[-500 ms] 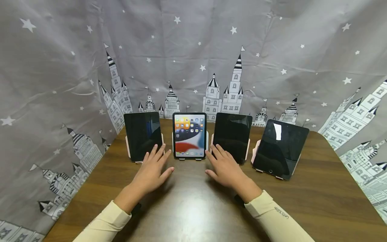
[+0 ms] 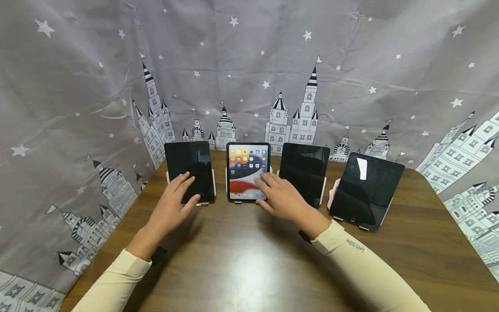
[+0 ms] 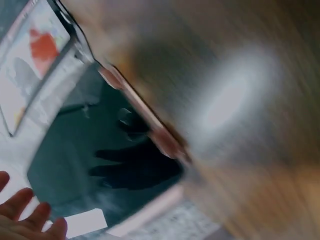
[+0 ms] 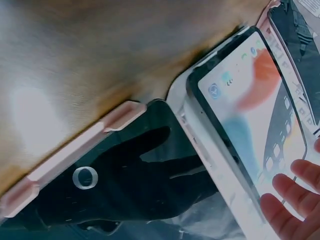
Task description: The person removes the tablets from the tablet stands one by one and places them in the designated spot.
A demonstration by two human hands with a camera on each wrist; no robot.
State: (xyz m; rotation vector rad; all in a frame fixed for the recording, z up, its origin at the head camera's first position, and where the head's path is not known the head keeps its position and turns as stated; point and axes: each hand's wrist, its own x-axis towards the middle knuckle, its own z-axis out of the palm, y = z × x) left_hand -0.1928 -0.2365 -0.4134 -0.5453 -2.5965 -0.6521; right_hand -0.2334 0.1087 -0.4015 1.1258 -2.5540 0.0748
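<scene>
Four tablets lean on stands in a row, so several screens face me. My left hand [image 2: 169,208], fingers spread, is in front of the dark leftmost tablet [image 2: 189,164]; its fingers overlap the lower screen in the head view. In the left wrist view its fingertips [image 3: 41,212] show beside that black glass, which mirrors the hand. The lit tablet [image 2: 248,167] displays a home screen with app icons. My right hand [image 2: 282,197] reaches over its lower right corner with loosely extended fingers. In the right wrist view those fingertips [image 4: 300,175] overlap the lit screen's edge. Neither hand holds anything.
Right of the lit tablet stands another dark tablet [image 2: 306,169], partly behind the right hand. A fourth tablet [image 2: 366,188] is angled at the far right. Pale pink stands [image 2: 333,193] support them on the brown wooden table [image 2: 234,251]. A grey castle-print curtain [image 2: 241,52] hangs behind.
My left hand has moved left, from the gap beside the leftmost tablet to before its screen. My right hand has shifted left and up, over the lit tablet. The head view has shifted slightly.
</scene>
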